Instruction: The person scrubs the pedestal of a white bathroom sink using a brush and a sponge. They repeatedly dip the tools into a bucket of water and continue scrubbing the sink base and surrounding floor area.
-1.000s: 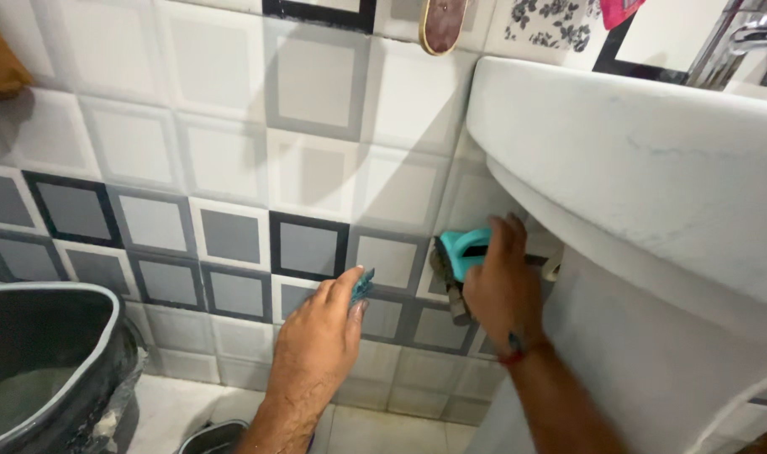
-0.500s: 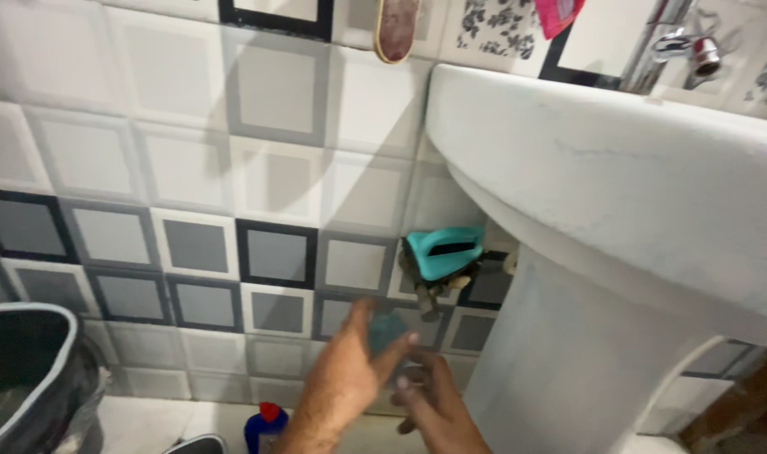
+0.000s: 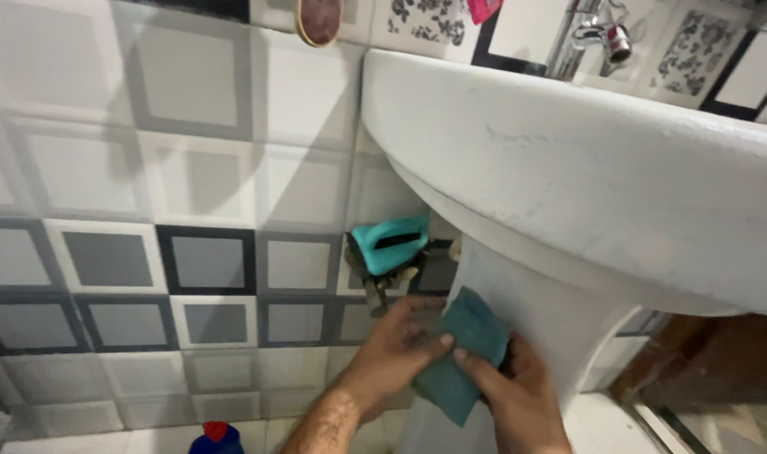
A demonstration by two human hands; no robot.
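Both hands share the grip: the left hand [image 3: 396, 349] pinches the teal cloth [image 3: 463, 353] by its top edge, thumb pressed onto it, while the right hand [image 3: 518, 395] pinches it from below. The cloth sits against the white sink pedestal [image 3: 535, 311] (low, under the basin [image 3: 585, 168]). This looks like wiping the pedestal; the next stroke calls for flat pressure. A teal brush [image 3: 390, 244] rests behind.

Teal scrub pad [image 3: 463, 353], flat and squarish, creased, tilted on a corner; against the white pedestal [image 3: 551, 328]
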